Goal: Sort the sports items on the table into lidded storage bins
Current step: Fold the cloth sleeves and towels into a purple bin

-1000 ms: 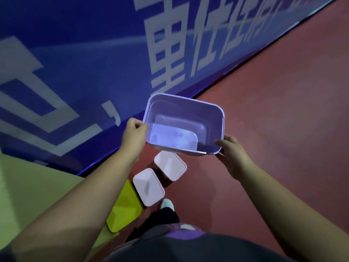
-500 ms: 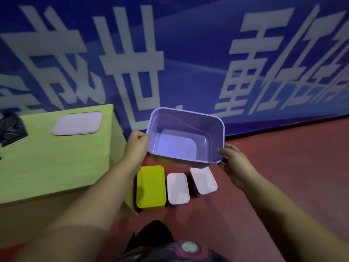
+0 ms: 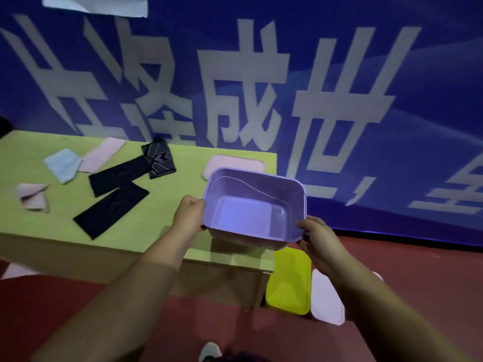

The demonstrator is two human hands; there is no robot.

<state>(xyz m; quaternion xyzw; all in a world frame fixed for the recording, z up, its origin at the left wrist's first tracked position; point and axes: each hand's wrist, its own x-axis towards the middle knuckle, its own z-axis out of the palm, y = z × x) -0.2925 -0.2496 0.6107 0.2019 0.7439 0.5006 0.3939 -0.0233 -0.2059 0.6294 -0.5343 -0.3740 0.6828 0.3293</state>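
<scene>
Empty purple bin [image 3: 254, 207] being pinched at rims by left hand [image 3: 188, 218], right hand [image 3: 317, 237], over table [image 3: 52, 226] corner; risk: bin being set overhanging edge, tipping.

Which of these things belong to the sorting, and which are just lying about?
Job: purple bin in both hands; lid; cloths and black bands on table; floor bins.
Lying about: banner; paper.

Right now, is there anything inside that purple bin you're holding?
Nothing: the purple bin is empty, its bare floor showing. The left hand and right hand grip its sides. The near wall hides the table edge beneath it.
</scene>
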